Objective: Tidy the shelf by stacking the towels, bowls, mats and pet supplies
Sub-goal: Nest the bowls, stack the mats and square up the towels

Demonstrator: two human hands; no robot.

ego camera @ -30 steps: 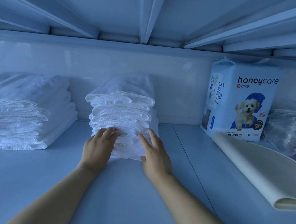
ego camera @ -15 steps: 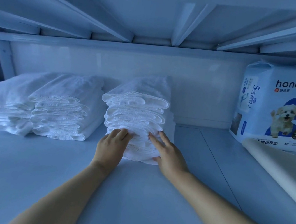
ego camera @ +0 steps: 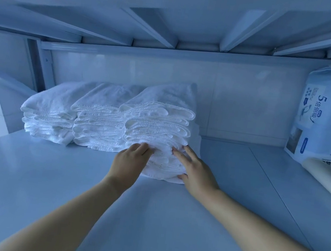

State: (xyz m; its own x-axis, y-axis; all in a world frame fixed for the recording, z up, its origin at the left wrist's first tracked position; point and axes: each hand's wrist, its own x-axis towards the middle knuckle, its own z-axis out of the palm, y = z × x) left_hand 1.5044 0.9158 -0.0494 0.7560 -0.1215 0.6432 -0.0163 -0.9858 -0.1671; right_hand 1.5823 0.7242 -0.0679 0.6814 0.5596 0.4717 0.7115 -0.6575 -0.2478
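In the head view, our towel stack (ego camera: 156,124) sat near the back edge of the shelf (ego camera: 47,183), touching the neighbour stack (ego camera: 96,129). Our right hand (ego camera: 198,171) pressed it with straight fingers, grip empty. We could not tell our left hand's (ego camera: 129,160) grip. We judged squaring was underway, and next an even push flush.

towels (ego camera: 156,122): white | shelf (ego camera: 227,175): pale blue | pack (ego camera: 327,117): white-blue | mat (ego camera: 330,178): cream
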